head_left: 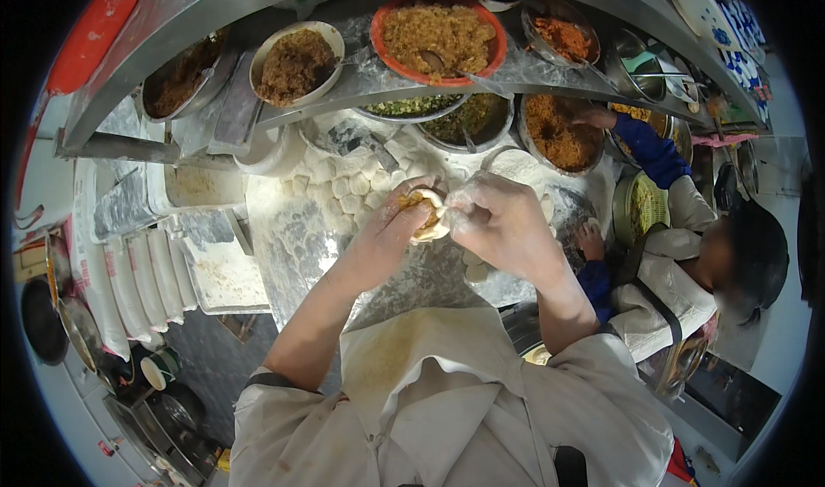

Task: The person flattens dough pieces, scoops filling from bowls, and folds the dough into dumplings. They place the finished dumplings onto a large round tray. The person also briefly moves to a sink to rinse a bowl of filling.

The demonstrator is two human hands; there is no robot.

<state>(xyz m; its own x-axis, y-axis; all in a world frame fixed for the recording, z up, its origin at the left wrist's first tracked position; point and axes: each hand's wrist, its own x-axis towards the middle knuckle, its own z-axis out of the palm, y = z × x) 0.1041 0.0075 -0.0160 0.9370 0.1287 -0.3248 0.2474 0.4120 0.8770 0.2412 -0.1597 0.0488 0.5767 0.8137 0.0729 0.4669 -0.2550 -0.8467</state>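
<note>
My left hand [387,236] cups a round dough wrapper [439,229] heaped with a yellow-brown filling [422,207], and its thumb presses on the filling. Thumb and fingers of my right hand [499,219] pinch the wrapper's right edge. Both hands are floury and held above a flour-dusted metal worktop [303,261]. Just beyond them lie rows of small dough pieces [351,190]. A few flattened dough pieces [475,269] rest under my right hand, partly hidden by it.
A metal shelf crosses in front, bearing a red basin of filling [438,33] and several bowls. Beneath it stand a bowl of chopped greens [467,123] and a bowl of orange-brown shreds [561,133]. At right, a co-worker [670,274] reaches over that bowl. White sacks [129,287] lie left.
</note>
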